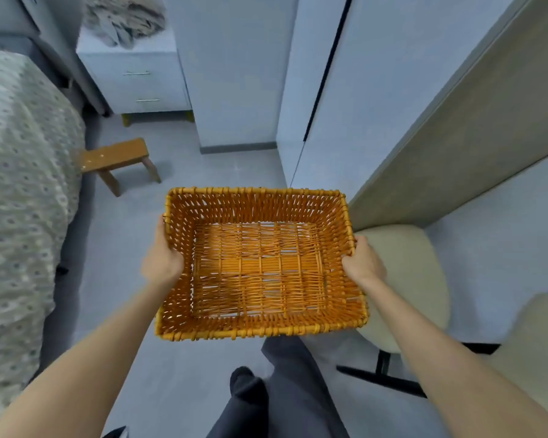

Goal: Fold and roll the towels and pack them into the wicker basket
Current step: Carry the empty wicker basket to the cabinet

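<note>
Head view, looking down: wicker basket [257, 192] held in the air over the grey floor [178, 358], open side up, roughly level. Empty inside, bare woven bottom showing from wall to wall. Left grip [162, 260] clasped on the left wall, thumb lying up along the rim, fingers hidden behind the weave. Right grip [363, 262] clasped on the right wall, thumb at the rim, fingers mostly hidden. Basket between the two grips and touching both, each about midway along its side.

Under the near rim, dark trouser legs [276, 390]. Just right of the basket, a cream chair [402, 279] beside a tan surface [472, 137]. At the left, a bed [19, 153] with a patterned cover, and a wooden stool [117, 159] just beside it. Far back, on a nightstand [133, 74], crumpled grey cloth [124, 17], well apart from the basket; whether towels, cannot tell.
</note>
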